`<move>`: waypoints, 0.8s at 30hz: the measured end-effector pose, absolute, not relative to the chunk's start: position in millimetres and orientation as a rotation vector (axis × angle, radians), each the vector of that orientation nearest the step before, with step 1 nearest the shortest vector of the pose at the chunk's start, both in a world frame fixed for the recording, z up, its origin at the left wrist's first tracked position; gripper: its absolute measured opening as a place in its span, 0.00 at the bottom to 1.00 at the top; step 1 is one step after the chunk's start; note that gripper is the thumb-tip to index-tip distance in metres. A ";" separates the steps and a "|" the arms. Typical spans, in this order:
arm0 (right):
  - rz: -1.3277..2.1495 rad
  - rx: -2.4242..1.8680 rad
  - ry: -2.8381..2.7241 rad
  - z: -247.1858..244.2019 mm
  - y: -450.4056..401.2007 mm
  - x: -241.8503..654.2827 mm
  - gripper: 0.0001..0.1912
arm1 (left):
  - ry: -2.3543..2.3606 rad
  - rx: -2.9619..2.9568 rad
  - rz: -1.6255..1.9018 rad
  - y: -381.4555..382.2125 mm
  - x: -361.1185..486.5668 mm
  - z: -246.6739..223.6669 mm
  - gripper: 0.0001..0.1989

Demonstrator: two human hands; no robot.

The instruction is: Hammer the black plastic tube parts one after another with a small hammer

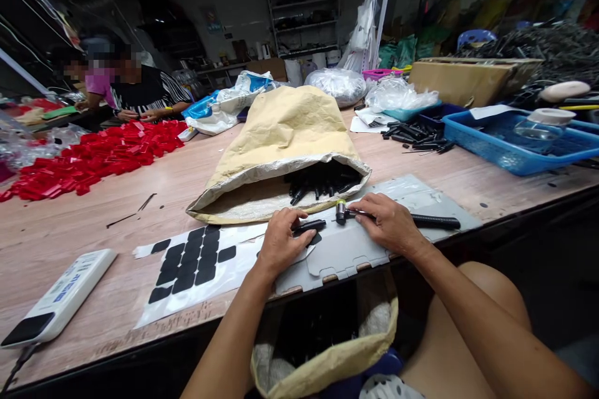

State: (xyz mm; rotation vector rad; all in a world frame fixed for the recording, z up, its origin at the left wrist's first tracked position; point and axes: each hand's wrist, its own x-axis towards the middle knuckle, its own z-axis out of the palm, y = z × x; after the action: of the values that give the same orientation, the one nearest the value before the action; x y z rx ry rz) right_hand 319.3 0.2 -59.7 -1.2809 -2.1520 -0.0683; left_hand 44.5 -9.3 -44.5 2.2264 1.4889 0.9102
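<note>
Head view, open tan sack (pixel 294 131) holding black parts (pixel 327 181), left hand (pixel 283 240) gripping black piece (pixel 314 225), right hand (pixel 386 221) gripping hammer (pixel 341 212).

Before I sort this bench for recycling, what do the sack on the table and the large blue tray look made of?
Sack: probably paper over woven plastic; matt, creased tan outside, whitish lining at the mouth.
Large blue tray: likely moulded plastic, slightly glossy, judging by its even colour and smooth rim.

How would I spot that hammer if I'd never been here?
Find the tan sack on the wooden table. Before its open mouth, above a grey board, the right hand holds the hammer. Unlike the black pieces nearby, its head is silvery with yellow-green.
</note>
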 end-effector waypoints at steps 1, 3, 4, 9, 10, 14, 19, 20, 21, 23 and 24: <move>-0.072 -1.281 -2.151 -59.8 0.1 319.2 0.13 | 1.494 2.211 0.907 -8.8 43.8 -43.6 0.11; -0.085 -1.277 -2.157 -60.3 0.1 319.2 0.13 | 1.491 2.187 0.883 -7.6 42.3 -41.6 0.08; -0.093 -1.275 -2.162 -60.6 0.3 319.4 0.13 | 1.484 2.178 0.871 -7.0 41.7 -41.0 0.07; -0.091 -1.255 -2.201 -62.6 3.7 321.7 0.14 | 1.452 2.136 0.872 -5.0 39.6 -42.6 0.07; -0.087 -1.247 -2.208 -62.7 4.5 322.2 0.15 | 1.447 2.130 0.870 -4.9 39.3 -43.1 0.08; -0.108 -1.225 -2.197 -59.3 4.0 321.6 0.15 | 1.442 2.105 0.867 -4.9 38.4 -42.4 0.08; -0.072 -1.163 -2.092 -39.2 -4.5 308.2 0.16 | 1.412 2.131 0.866 -5.4 38.6 -38.5 0.06; -0.033 -1.134 -2.072 -33.6 -6.4 303.6 0.16 | 1.410 2.130 0.869 -5.5 38.6 -38.1 0.06; 0.011 -1.104 -2.060 -28.1 -8.3 298.4 0.16 | 1.408 2.127 0.876 -5.5 38.6 -38.0 0.06; 0.084 -1.052 -2.055 -18.3 -12.0 287.3 0.16 | 1.395 2.120 0.890 -5.5 38.2 -38.7 0.06; 0.105 -1.029 -2.053 -14.7 -13.8 281.6 0.16 | 1.387 2.119 0.899 -5.4 37.9 -39.4 0.07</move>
State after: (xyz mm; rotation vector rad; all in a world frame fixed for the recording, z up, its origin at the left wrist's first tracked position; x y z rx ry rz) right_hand 281.6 -13.8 -14.7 -1.0289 -2.0531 0.1051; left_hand 37.9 -5.4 -39.4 2.1193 1.3869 0.8986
